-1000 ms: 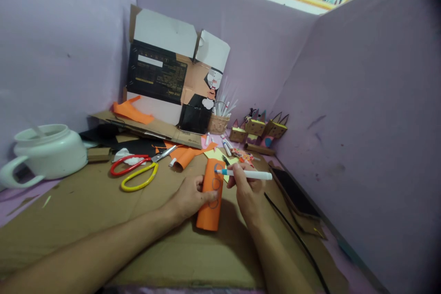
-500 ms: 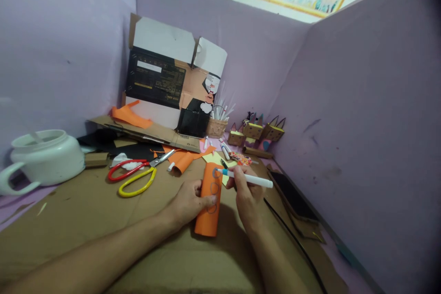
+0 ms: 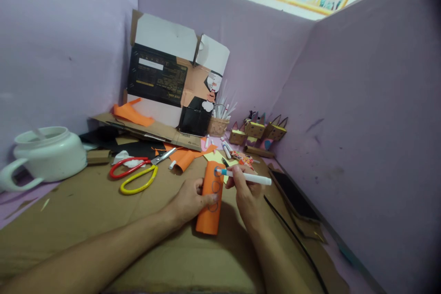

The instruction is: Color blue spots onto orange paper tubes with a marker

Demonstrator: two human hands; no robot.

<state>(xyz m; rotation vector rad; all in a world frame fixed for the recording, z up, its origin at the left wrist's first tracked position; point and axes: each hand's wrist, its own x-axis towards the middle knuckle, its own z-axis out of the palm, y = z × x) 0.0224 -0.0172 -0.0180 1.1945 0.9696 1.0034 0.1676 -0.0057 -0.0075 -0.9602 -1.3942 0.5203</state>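
Felt-tip pens [image 3: 224, 111] stand bunched in a small woven basket [image 3: 218, 127] near the back of the bench, their upper ends sticking out above its rim. A white mug [image 3: 51, 161] sits at the far left, its handle toward the near left; a slender pale stick [image 3: 39, 134] leans in its mouth, and I cannot tell what else is inside. Right of the basket are eared cardboard boxes [image 3: 255, 129], too small in view to show whether they hold anything. An opened-out carton [image 3: 158, 76] is propped up behind, its panels and flaps spread.

Near the middle, over the cardboard sheet [image 3: 148, 257] covering the bench, is an orange paper tube [image 3: 207, 223] with looped outlines drawn down its side. The left hand [image 3: 189, 200] has its grip closed on the tube, thumb across the front. The right hand [image 3: 246, 188] pinches a white marker [image 3: 253, 178] in a closed grip, its blue tip at the uppermost loop.

Another orange roll [image 3: 184, 161] lies beyond, its near end open, with a small white cap [image 3: 172, 164] just beside it. Scissors [image 3: 154, 161] with one red and one yellow handle lie between the mug and the left hand.
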